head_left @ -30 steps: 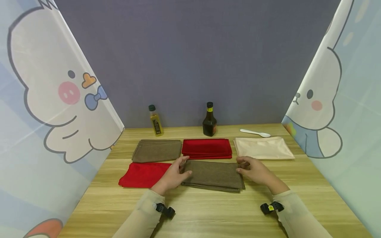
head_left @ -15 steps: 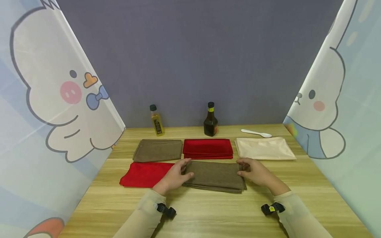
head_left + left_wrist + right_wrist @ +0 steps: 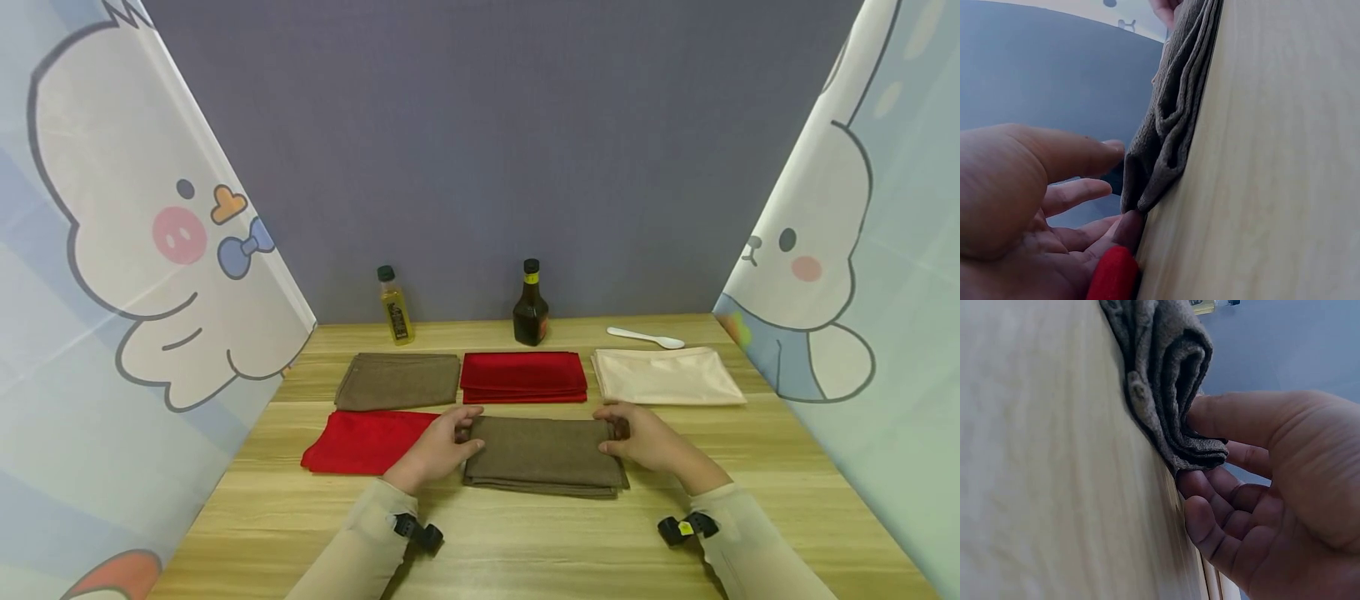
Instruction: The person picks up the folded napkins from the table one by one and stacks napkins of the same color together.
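Observation:
A folded brown cloth (image 3: 547, 454) lies flat on the table in front of the person, its stacked layers showing at both ends in the wrist views. At its left end is my left hand (image 3: 438, 450), fingers loosely bent. In the left wrist view a fingertip (image 3: 1129, 228) touches the low edge of the brown cloth (image 3: 1166, 119), while the thumb stands just off it. My right hand (image 3: 648, 437) holds the right end. There, in the right wrist view, the thumb (image 3: 1235, 415) lies against the brown cloth (image 3: 1179, 381) and fingers reach beneath its edge.
A red cloth (image 3: 367, 442) lies beside the left hand, partly under it. Behind are a second brown cloth (image 3: 397, 382), a dark red cloth (image 3: 522, 375) and a cream cloth (image 3: 667, 377). An oil bottle (image 3: 396, 308), a dark sauce bottle (image 3: 530, 308) and a white spoon (image 3: 645, 337) stand farther back.
The near brown cloth has shifted a little toward the person and slightly right. The fingers of both hands have moved slightly nearer with it. The other things stay put.

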`<act>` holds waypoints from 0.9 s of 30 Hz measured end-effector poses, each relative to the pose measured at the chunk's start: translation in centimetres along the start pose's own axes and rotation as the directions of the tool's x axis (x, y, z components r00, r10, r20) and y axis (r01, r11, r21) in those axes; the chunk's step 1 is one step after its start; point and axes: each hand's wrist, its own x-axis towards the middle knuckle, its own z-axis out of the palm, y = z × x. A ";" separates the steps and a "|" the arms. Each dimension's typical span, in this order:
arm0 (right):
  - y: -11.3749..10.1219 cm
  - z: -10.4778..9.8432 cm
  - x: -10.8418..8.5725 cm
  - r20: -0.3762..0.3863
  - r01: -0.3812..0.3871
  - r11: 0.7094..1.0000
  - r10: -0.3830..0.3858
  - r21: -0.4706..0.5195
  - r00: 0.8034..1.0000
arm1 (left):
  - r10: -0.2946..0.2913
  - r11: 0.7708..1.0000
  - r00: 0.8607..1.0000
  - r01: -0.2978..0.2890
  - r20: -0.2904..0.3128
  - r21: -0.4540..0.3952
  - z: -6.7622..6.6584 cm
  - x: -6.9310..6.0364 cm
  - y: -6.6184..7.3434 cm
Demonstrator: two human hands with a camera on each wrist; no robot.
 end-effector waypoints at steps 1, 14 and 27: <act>0.0 0.0 0.0 0.010 -0.002 1.000 0.002 0.008 1.000 | 0.003 1.000 1.000 -0.003 0.001 0.007 0.0 0.0 -0.1; 0.2 -0.2 -0.2 0.067 0.026 0.997 -0.031 0.077 0.997 | 0.034 0.997 0.999 -0.034 0.000 0.069 0.3 0.0 -0.3; 0.6 -0.3 -0.3 0.095 0.029 0.994 -0.040 0.109 0.995 | 0.041 0.989 0.999 -0.041 0.006 0.139 0.4 0.2 -0.3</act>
